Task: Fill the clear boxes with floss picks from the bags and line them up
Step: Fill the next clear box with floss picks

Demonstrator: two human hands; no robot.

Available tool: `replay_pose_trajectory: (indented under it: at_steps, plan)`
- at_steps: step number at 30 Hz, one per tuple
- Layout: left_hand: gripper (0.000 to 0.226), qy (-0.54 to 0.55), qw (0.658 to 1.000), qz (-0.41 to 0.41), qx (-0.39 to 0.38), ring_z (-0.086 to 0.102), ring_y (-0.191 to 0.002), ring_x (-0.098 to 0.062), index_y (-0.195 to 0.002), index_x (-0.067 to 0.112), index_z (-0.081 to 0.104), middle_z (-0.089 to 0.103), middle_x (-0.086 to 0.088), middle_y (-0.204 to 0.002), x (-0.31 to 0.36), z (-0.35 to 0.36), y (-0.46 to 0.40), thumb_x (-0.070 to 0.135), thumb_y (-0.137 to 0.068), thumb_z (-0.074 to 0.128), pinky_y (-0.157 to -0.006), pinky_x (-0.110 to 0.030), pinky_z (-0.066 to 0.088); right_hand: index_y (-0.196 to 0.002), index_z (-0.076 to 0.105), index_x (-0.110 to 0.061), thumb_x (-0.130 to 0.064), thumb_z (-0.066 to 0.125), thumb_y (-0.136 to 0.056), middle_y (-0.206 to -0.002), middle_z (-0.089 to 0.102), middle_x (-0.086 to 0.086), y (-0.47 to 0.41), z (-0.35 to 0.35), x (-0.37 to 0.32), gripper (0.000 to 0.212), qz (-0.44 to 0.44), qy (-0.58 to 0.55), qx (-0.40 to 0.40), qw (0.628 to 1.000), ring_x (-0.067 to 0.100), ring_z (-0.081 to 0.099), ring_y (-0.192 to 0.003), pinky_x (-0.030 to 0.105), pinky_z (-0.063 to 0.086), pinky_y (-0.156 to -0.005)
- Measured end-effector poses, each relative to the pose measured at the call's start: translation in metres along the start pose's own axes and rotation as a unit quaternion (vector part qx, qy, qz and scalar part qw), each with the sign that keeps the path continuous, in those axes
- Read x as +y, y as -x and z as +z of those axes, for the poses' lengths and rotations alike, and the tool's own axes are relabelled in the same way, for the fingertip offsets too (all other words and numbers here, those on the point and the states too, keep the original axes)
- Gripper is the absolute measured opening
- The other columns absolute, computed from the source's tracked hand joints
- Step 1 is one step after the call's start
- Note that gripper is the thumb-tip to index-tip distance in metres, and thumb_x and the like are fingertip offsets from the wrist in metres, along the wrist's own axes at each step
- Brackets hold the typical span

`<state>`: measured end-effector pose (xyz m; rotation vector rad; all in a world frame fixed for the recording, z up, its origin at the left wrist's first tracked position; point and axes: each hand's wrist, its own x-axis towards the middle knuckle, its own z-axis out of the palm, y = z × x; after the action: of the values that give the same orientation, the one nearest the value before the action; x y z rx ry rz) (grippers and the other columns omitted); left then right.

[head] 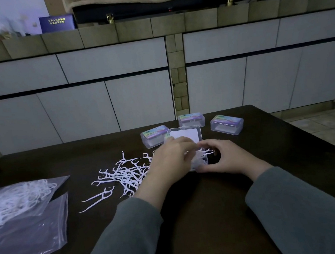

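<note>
My left hand [171, 159] and right hand [225, 157] grip floss picks [204, 154] over an open box [200, 164]; loose pile [124, 174] left of my hands, on tabletop [202, 206].

On the dark brown wooden table [193, 217], white plastic floss picks [124, 176] lie scattered. Behind them, the clear lidded boxes [227, 127] carry rainbow-tinted labels. Left of the picks lie see-through plastic bags [26, 232]. Both sleeves [297, 208] are grey-green.
</note>
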<state>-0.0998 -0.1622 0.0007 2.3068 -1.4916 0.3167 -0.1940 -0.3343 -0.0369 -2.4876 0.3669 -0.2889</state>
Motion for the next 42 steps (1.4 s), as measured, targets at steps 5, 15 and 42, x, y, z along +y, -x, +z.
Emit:
replay_pose_trajectory:
  at_steps: [5, 15, 42]
  plan:
    - [0.031, -0.011, 0.999, 0.006, -0.053, 0.043, -0.100, -0.008, -0.125, 0.036, 0.063, 0.061, 0.016, -0.128, 0.004, 0.003, -0.003, 0.033, -0.098, 0.049, -0.076, -0.028, 0.045, -0.126, 0.052, -0.047, -0.084, 0.065, -0.051, -0.122, 0.057, -0.024, 0.001, -0.002, -0.002, 0.085, -0.015, -0.005, -0.002, 1.000, 0.008, 0.052, -0.115, 0.043, 0.047, -0.099]
    - [0.031, 0.015, 0.999, 0.000, -0.046, 0.047, -0.112, -0.008, -0.116, 0.032, 0.068, 0.060, 0.015, -0.127, -0.005, -0.003, 0.001, 0.016, -0.095, 0.050, -0.085, -0.025, 0.045, -0.131, 0.047, -0.047, -0.083, 0.062, -0.050, -0.124, 0.055, -0.020, 0.003, -0.004, -0.005, 0.089, -0.019, 0.011, -0.002, 1.000, 0.009, 0.051, -0.105, 0.038, 0.050, -0.091]
    - [0.022, 0.056, 0.995, -0.081, 0.017, 0.059, -0.099, -0.009, -0.113, 0.030, 0.070, 0.066, 0.011, -0.116, -0.027, -0.008, 0.013, 0.030, -0.096, 0.055, -0.081, -0.030, 0.051, -0.133, 0.042, -0.051, -0.076, 0.068, -0.061, -0.135, 0.050, -0.014, 0.006, -0.002, -0.009, 0.081, 0.017, 0.062, 0.005, 0.998, 0.013, 0.047, -0.116, 0.040, 0.048, -0.096]
